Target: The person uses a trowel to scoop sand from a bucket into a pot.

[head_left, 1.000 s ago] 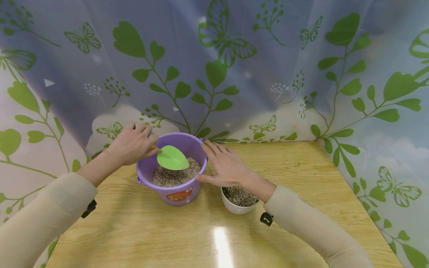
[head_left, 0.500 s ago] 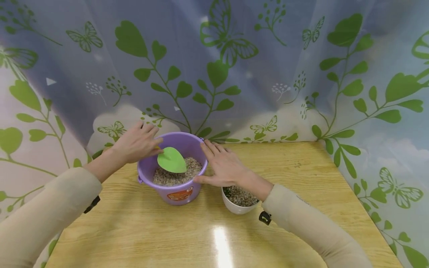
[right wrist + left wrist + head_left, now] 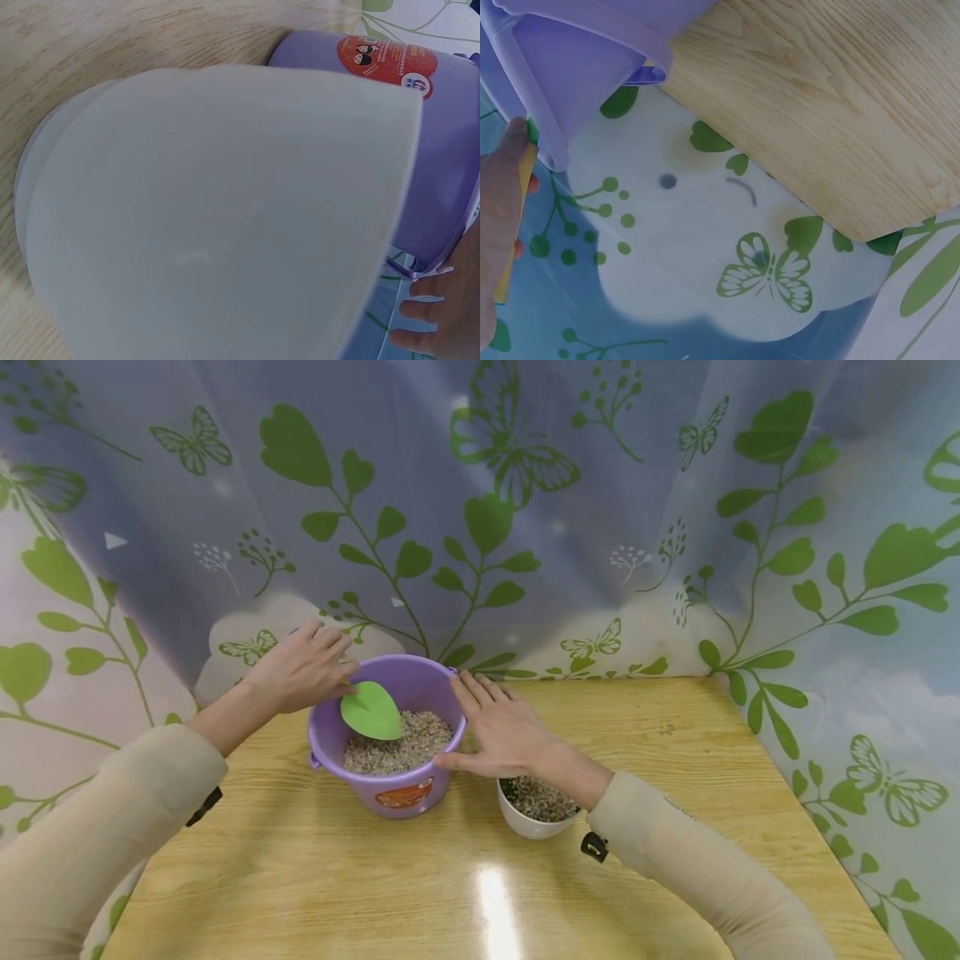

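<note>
We seem to be scooping, left hand [image 3: 300, 668] gripping trowel [image 3: 372, 711], straight-fingered right hand [image 3: 508, 731] touching bucket [image 3: 441, 787] (likely steadying); next should need lifting.

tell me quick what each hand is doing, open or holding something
Left hand: closed, holding the green scoop by its yellow handle.
Right hand: open, touching the rim of the purple bucket.

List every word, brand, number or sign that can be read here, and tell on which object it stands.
No text can be read with certainty.
Red-orange label on the purple bucket: print and a round emblem, too small and blurred.
Right sleeve: faint marks, too small to read.
Black wrist device: tiny mark, unreadable.
White pot: no text seen.
</note>
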`<move>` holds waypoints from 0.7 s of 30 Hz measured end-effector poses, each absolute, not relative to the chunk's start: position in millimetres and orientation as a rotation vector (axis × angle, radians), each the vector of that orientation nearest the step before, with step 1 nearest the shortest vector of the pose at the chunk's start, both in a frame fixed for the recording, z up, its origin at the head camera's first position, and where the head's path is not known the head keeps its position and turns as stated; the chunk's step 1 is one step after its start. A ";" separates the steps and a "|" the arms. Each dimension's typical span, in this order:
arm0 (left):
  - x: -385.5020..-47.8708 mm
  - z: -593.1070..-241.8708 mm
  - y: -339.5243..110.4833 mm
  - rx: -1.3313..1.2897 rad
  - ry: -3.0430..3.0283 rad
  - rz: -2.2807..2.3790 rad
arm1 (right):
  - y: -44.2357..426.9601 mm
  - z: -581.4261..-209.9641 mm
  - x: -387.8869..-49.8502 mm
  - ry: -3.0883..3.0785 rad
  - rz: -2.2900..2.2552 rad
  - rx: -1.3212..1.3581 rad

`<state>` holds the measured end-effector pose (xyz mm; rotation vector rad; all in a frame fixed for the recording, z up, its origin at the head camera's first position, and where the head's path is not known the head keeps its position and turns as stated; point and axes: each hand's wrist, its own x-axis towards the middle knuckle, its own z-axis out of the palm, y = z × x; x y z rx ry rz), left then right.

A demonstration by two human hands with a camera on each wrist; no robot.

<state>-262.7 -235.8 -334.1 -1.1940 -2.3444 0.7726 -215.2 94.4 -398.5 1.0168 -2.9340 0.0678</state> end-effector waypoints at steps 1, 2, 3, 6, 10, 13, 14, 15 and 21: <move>-263.0 -334.3 -236.1 -1.194 -2.341 0.778 | 94.4 -398.6 -215.4 -2.933 0.064 1.018; -263.3 -334.3 -236.4 -1.194 -2.337 0.783 | 94.4 -398.8 -215.6 -2.932 0.060 1.019; -263.5 -334.6 -236.8 -1.193 -2.333 0.790 | 94.5 -398.9 -215.8 -2.932 0.053 1.020; -263.9 -335.9 -238.3 -1.193 -2.318 0.828 | 94.7 -399.3 -215.9 -2.930 0.041 1.023; -264.1 -338.3 -240.0 -1.196 -2.289 0.890 | 94.3 -399.5 -215.6 -2.933 0.038 1.018; -263.9 -339.0 -239.9 -1.200 -2.265 0.917 | 93.9 -399.5 -215.4 -2.938 0.039 1.011; -263.8 -339.0 -239.6 -1.204 -2.255 0.920 | 93.9 -399.5 -215.3 -2.940 0.041 1.009; -263.5 -338.6 -239.1 -1.208 -2.243 0.928 | 93.9 -399.5 -215.3 -2.941 0.041 1.008; -262.2 -333.9 -233.5 -1.235 -2.168 1.013 | 93.6 -399.3 -215.4 -2.950 0.048 1.002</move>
